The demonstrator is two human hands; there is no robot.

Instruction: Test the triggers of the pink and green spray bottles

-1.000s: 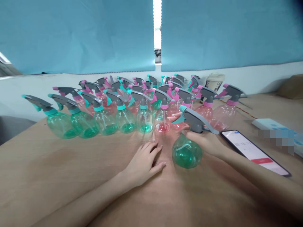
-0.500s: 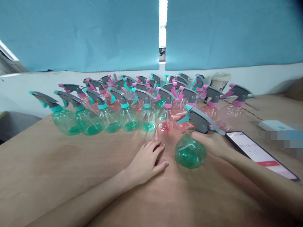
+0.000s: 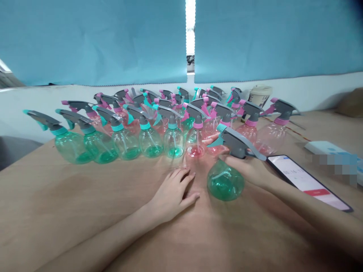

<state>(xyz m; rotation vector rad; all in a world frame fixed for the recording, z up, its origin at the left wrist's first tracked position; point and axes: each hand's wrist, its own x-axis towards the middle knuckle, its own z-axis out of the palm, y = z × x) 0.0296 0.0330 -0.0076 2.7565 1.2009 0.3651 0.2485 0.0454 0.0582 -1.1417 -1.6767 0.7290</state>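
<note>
My right hand is shut around the neck of a green-tinted spray bottle, which it holds tilted with its round body low over the table and its grey trigger head up. My left hand lies flat on the wooden tabletop, fingers apart, holding nothing. Its fingertips are just short of a front row of upright green spray bottles. Several pink spray bottles stand among and behind them, partly hidden. The held bottle's fingers overlap one pink bottle.
A smartphone with a lit screen lies to the right of my right hand. Farther right is a white flat box, partly blurred out. A paper cup with a lid stands behind the bottles, before a white wall and blue curtains.
The whole view has shifted slightly right and then back. My hands and the held bottle keep about the same places, and the standing bottles have not moved.
</note>
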